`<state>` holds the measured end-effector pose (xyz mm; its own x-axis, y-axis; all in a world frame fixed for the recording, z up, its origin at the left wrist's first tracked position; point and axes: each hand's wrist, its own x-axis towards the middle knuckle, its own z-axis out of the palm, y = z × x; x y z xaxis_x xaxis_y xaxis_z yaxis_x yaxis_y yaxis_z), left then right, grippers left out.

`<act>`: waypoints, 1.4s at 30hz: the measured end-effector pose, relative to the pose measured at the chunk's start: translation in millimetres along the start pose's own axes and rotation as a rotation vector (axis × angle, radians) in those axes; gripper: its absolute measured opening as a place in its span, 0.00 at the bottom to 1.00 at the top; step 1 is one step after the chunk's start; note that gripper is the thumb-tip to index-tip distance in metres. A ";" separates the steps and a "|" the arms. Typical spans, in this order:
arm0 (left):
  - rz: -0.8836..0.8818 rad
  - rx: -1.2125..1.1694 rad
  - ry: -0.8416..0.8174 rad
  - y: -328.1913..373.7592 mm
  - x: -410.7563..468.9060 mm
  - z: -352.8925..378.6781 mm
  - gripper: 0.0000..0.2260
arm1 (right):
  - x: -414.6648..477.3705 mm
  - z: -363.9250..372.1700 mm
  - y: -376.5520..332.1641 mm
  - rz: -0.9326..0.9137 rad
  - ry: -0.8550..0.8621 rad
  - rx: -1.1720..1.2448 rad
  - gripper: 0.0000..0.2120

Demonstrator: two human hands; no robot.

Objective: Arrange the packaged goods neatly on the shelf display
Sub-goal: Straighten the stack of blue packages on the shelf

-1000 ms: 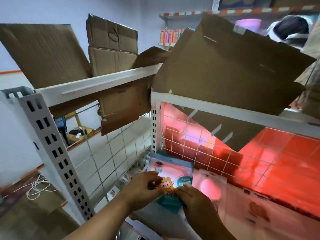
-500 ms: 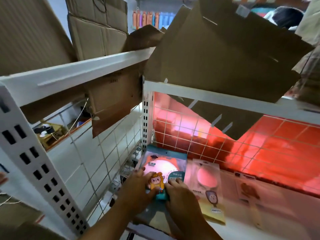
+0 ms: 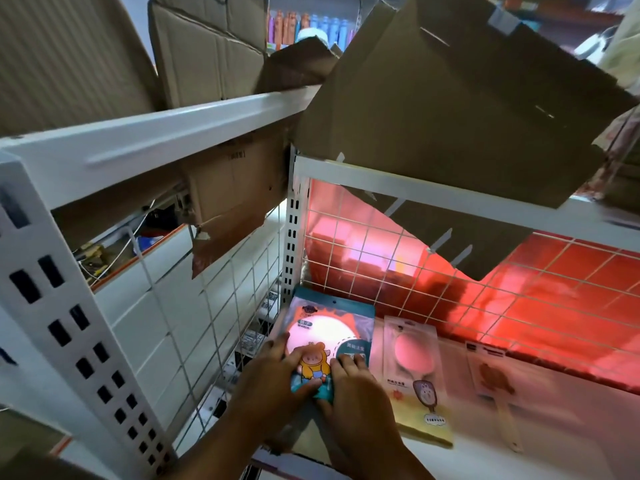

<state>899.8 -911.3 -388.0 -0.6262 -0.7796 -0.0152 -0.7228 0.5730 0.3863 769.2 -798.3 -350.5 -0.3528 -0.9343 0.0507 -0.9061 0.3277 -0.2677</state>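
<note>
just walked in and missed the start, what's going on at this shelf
A person is stocking a white shelf. The left hand and the right hand both press on a teal mirror pack lying flat in the shelf's back left corner, by the wire grid. To its right lie a pink mirror pack and a third, blurred pack. Flattened cardboard sits on the level above.

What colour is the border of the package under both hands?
The package has a teal border; head view.

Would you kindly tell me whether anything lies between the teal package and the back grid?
Nothing visible does: the teal package, under the left hand and right hand, lies close to the grid.
</note>
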 end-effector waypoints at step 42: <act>0.142 0.149 0.010 25.7 -16.4 -11.6 0.31 | -17.0 -38.9 31.1 -0.010 -0.112 0.051 0.29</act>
<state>894.9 -886.7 -367.1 -0.7225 -0.6903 0.0393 -0.6630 0.7078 0.2437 738.0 -766.8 -322.3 -0.3126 -0.9484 -0.0532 -0.8955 0.3129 -0.3165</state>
